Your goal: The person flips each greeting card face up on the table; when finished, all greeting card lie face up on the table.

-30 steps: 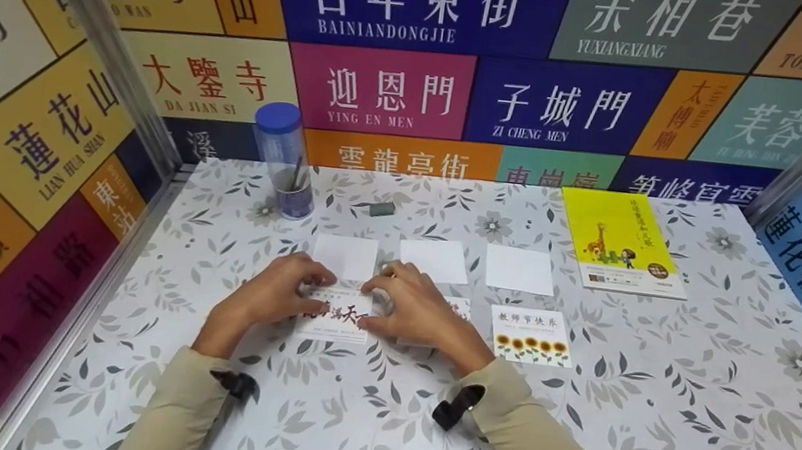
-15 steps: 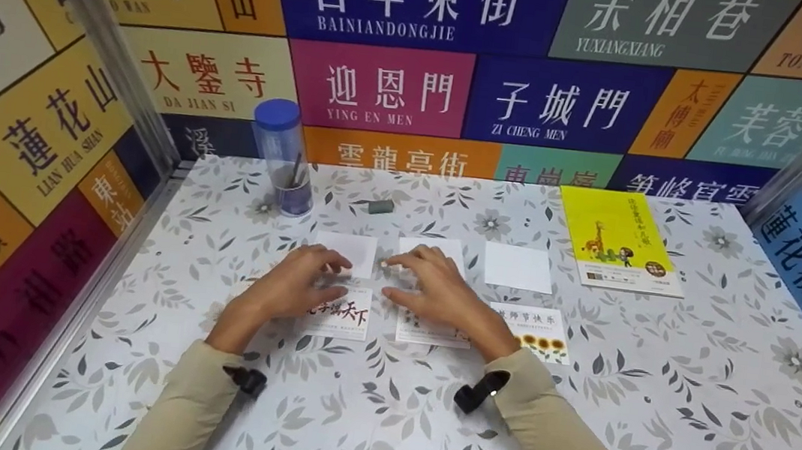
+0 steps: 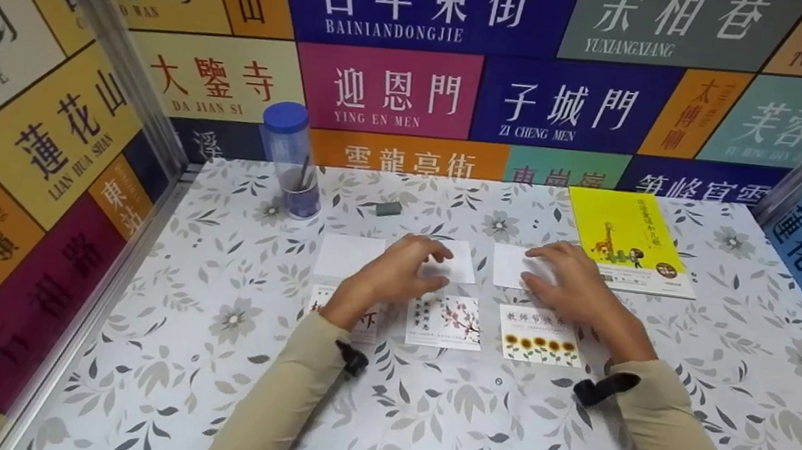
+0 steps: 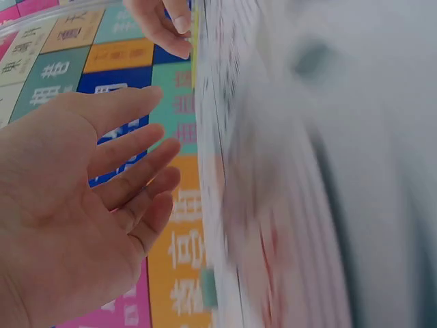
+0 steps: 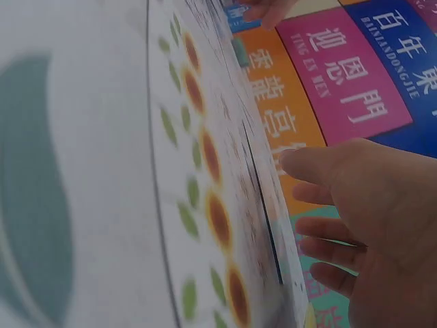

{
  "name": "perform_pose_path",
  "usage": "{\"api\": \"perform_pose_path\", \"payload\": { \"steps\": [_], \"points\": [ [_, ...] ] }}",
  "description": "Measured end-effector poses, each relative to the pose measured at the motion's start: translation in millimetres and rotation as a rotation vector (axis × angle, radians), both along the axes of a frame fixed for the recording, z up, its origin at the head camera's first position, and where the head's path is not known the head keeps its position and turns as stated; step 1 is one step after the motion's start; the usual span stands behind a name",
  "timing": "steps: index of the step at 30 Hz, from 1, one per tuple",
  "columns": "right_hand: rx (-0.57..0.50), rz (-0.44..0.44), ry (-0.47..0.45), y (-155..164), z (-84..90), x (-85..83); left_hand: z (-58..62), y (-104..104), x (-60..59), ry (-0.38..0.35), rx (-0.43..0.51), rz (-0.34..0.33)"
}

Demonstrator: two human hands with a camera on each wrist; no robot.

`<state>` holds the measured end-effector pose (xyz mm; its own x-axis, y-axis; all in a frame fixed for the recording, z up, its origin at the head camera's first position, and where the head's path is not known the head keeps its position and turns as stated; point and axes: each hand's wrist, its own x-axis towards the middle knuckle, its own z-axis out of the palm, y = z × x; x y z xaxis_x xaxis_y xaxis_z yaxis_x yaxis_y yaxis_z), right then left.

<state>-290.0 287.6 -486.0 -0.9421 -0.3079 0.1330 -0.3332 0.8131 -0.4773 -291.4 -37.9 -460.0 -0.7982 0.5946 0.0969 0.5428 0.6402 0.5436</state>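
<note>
My left hand (image 3: 399,274) hovers over the middle blank white card (image 3: 465,259), palm turned inward and fingers loosely bent around nothing. Its wrist partly covers a printed card with red lettering (image 3: 366,318). Beside the right blank card (image 3: 508,267) is my right hand (image 3: 575,286), fingers spread and relaxed. Below the hands lie a plum-blossom card (image 3: 444,322) and a sunflower card (image 3: 540,339). A third blank card (image 3: 345,255) rests at the left of the upper row. Both wrist views show a bare palm, the left hand (image 4: 89,191) and the right hand (image 5: 372,225).
A clear canister (image 3: 292,167) with a blue lid stands at the back left. Right of it lies a small grey-green cylinder (image 3: 388,209). A yellow booklet (image 3: 626,235) lies at the back right on the leaf-patterned table (image 3: 423,424). Lettered walls enclose the table's back and sides.
Both hands have moved right, from the left cards to the middle and right ones, and further apart. The cards appear to stay in place; the plum-blossom and sunflower cards are more exposed.
</note>
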Motion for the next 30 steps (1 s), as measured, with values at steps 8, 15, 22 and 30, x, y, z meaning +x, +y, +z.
{"api": "perform_pose_path", "payload": {
  "steps": [8, 15, 22, 30],
  "points": [
    [-0.039, -0.025, -0.036, 32.9, -0.3, -0.4, 3.2, 61.0, -19.6, 0.032, -0.059, 0.064],
    [-0.052, 0.001, -0.139, 34.7, 0.6, 1.2, -6.1, 86.8, -26.1, -0.011, -0.116, 0.107],
    [-0.012, 0.039, -0.114, 38.4, -0.3, 5.0, -16.5, 95.7, -24.1, -0.092, -0.116, 0.112],
    [0.014, 0.029, -0.137, 35.3, -3.2, 2.2, -20.7, 94.2, -24.4, -0.163, 0.007, 0.088]
  ]
}}
